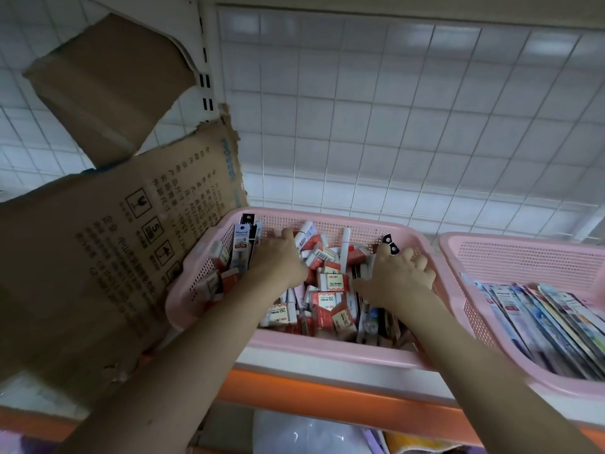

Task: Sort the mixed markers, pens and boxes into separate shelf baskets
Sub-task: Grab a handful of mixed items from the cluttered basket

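lay heaped in a pink basket (327, 350): red-and-white boxes (330, 283) marked 2b. left hand (278, 260) and right hand (401, 273) dug in apart, grips hidden.

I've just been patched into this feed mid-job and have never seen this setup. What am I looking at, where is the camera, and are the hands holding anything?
There is no machine here: a person is working with two bare hands. The single picture comes from a wide-angle camera worn on the person's head, looking forward and down at a shop shelf.

On the shelf sits a pink perforated plastic basket full of mixed stationery, mostly small red-and-white boxes marked 2B, with some white markers. Both hands are inside it. The left hand lies among packaged pens and boxes; whether it grips anything is hidden. The right hand curls its fingers round a black-and-white card pack.

To the right stands a second pink basket holding flat packaged pens in a row. A torn brown cardboard box sits to the left.
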Demonstrator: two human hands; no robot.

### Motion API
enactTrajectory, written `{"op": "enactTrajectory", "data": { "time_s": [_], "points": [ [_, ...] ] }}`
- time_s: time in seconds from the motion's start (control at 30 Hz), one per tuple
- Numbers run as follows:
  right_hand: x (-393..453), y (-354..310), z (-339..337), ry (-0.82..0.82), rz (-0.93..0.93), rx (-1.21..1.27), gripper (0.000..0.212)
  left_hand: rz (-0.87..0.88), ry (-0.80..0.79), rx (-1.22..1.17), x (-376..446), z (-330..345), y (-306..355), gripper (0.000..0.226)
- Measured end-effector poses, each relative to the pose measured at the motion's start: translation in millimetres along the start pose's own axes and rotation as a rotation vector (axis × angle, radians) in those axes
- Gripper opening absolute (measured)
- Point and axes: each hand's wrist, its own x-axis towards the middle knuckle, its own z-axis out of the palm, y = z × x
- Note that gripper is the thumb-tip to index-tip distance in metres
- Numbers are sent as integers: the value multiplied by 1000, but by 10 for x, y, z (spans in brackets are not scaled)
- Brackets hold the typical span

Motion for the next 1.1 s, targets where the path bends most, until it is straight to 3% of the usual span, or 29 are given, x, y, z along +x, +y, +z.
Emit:
{"op": "enactTrajectory", "data": {
  "time_s": [0.13,0.23,0.4,0.5,0.57,0.7,0.83,0.97,1.1],
  "points": [
    [-38,14,-19,36,-113,68,55,32,96,-87,-20,-72,-39,36],
    [-39,8,-44,36,-160,137,53,62,153,-152,-35,-121,-60,30],
    [-40,-114,-97,-94,-198,116,81,62,261,-243,-44,-159,-90,38],
    [-39,-247,-66,-182,-190,50,101,59,238,-225,-33,-158,-84,38],
    [-25,-305,-25,-184,-176,-23,102,67,212,-228,-28,-148,-101,36],
    [2,-306,-15,-114,-187,-30,71,60,281,-274,-47,-175,-121,38],
    [-55,-179,-62,-109,-294,-7,59,69,319,-293,-40,-193,-120,35],
    [-107,-50,-134,-99,-383,213,40,110,341,-346,-21,-197,-102,35],
    [48,35,-157,176,-266,259,26,169,413,-391,21,-244,-59,37]
  ]
}}
